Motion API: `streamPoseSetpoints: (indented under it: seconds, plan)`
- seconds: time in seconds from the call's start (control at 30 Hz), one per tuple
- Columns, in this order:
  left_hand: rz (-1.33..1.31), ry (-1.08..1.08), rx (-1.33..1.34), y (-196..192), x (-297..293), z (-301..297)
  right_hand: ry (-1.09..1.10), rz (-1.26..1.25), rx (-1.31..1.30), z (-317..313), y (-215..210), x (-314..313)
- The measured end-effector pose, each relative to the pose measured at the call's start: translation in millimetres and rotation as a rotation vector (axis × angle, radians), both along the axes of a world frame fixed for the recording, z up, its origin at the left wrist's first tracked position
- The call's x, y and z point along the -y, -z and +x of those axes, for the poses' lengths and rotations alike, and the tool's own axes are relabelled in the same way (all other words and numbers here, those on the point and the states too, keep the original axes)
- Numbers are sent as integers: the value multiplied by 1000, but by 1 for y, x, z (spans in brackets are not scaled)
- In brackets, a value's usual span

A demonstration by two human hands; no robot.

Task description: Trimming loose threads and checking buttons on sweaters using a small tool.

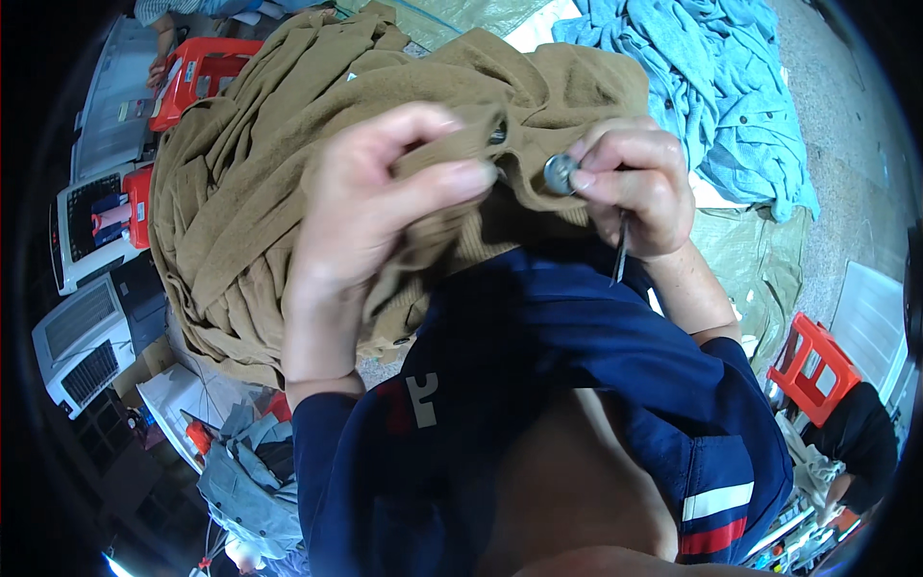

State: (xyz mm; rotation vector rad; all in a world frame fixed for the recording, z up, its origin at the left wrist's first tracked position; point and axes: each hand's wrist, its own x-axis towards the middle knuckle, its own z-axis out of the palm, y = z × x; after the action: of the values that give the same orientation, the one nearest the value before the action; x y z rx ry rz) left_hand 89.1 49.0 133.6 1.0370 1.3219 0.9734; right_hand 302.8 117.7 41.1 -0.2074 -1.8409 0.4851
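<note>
A brown knit garment (255,216) with dark buttons is heaped before me, its near part gathered at my lap. My left hand (370,188), slightly blurred, pinches a fold of its edge between thumb and fingers. A dark button (498,132) shows beside that hand's fingertips. In my right hand (636,183), thumb and forefinger are closed on a round grey button (560,174) against the cloth; whether it is sewn on cannot be seen. A thin pointed metal tool (620,252) sticks out below the same hand, its other end hidden in the palm.
Light-blue buttoned garments (692,72) lie in a pile at far right. Red stools (207,77) stand far left, and another red stool (815,370) is at right. White appliances (82,337) line the left. Grey-blue clothes (250,481) hang lower left. Other people are partly visible at the edges.
</note>
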Motion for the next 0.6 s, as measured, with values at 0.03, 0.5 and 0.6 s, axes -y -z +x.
streamPoseSetpoints:
  seconds: [0.03, 0.5, 0.6]
  plan:
    - [19, 31, -12, 6, -3, 5, -1, 1, -13, -8, -4, 4]
    - [584, 267, -657, 32, -14, -2, 45, -340, 24, -37, 2, 6]
    - [800, 227, -695, 42, -16, 1, -48, -312, 132, -35, 6, -1]
